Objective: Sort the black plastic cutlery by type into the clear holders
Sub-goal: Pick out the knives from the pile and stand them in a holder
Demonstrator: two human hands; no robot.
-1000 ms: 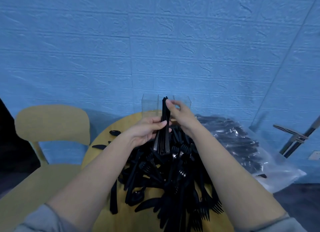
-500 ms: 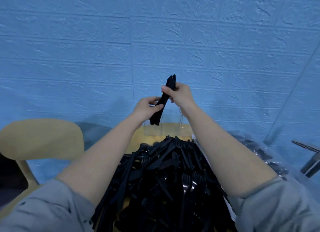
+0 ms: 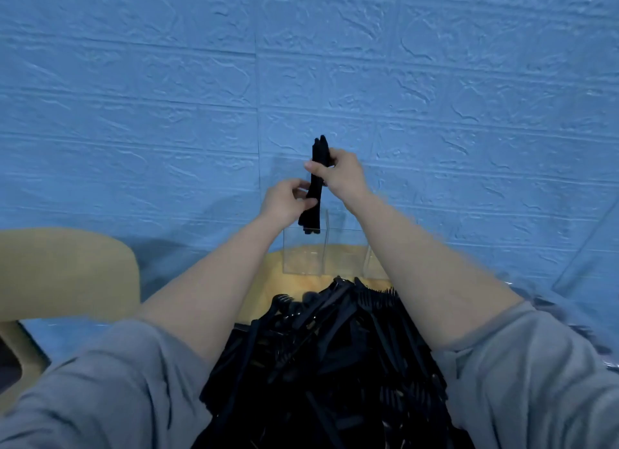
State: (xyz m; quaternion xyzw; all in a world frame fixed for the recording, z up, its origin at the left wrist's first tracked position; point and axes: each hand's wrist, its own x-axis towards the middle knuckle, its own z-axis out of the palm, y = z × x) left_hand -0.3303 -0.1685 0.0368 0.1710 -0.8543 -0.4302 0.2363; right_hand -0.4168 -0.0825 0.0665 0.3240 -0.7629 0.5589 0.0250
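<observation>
The bundle of black cutlery (image 3: 316,184) stands nearly upright, long axis vertical, its lower end dipping at the open top of the left compartment of the clear holders (image 3: 303,254) at the table's far edge. The right hand (image 3: 338,175) pinches it high up, thumb across the front; the left hand (image 3: 288,202) curls round it lower down, closer to the holder's mouth. From where I stand, the drop looks straight down, and the left hand seems better placed to steer it in. Nearer the person, the unsorted heap (image 3: 335,348) covers the yellow table (image 3: 268,281); a tan chair (image 3: 67,271) sits to the left.
</observation>
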